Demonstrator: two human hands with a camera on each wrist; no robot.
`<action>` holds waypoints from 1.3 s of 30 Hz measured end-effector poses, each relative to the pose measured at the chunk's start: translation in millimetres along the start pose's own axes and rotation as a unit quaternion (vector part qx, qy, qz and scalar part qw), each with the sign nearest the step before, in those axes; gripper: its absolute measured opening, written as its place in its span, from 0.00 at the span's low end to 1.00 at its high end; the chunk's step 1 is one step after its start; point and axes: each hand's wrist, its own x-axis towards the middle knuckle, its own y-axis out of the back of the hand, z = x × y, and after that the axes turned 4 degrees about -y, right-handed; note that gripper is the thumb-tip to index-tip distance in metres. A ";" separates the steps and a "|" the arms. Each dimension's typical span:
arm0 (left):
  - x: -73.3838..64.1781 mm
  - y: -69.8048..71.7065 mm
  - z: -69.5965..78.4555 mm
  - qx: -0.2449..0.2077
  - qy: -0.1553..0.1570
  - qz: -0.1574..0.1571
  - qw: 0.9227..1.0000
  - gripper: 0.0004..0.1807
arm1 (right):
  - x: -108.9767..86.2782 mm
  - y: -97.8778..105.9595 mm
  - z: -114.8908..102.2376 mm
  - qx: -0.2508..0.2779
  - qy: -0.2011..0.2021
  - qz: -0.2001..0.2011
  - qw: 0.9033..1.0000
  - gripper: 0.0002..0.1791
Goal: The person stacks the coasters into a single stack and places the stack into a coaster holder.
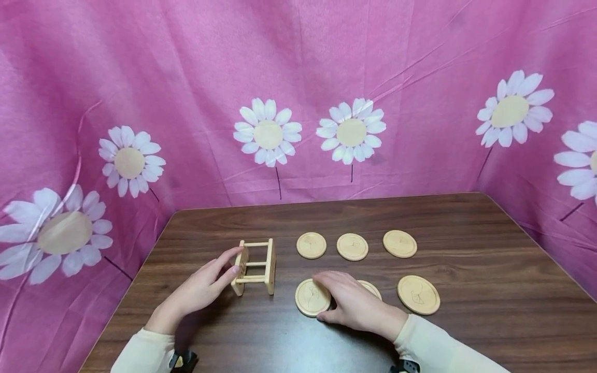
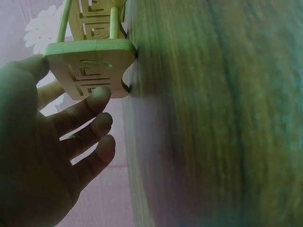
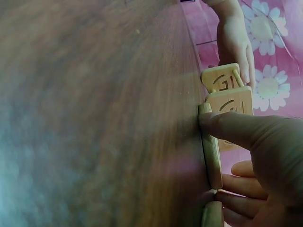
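- Head view: the left hand (image 1: pixel 200 287) is touching a wooden rack (image 1: pixel 255 264) standing at the left of the table (image 1: pixel 489 248); whether thumb and index finger are pinching it cannot be told.
- Just right of the rack, the right hand (image 1: pixel 356 305) is pinching a round wooden disc (image 1: pixel 310 297) by its rim, thumb at the near side, fingers opposite, while the disc is lying flat.
- Farther right, a second disc (image 1: pixel 371 288) is lying partly hidden by that hand; trailing fingers should be staying clear of it.
- Gripping well likely means holding the rim evenly, while the left hand is steadying the seemingly light rack.
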 end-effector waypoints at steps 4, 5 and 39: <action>0.2 -0.9 -1.5 -0.002 0.000 -0.003 1.000 0.28 | -1.3 1.4 -1.3 0.007 -0.009 0.000 1.000 0.40; 0.1 -0.9 -1.6 -0.001 0.001 -0.004 1.000 0.28 | -1.7 1.4 -1.6 0.009 -0.013 -0.001 1.000 0.40; -1.4 0.5 0.9 -0.007 0.009 -0.007 1.000 0.29 | -32.7 27.6 9.0 0.010 -0.035 0.048 0.998 0.41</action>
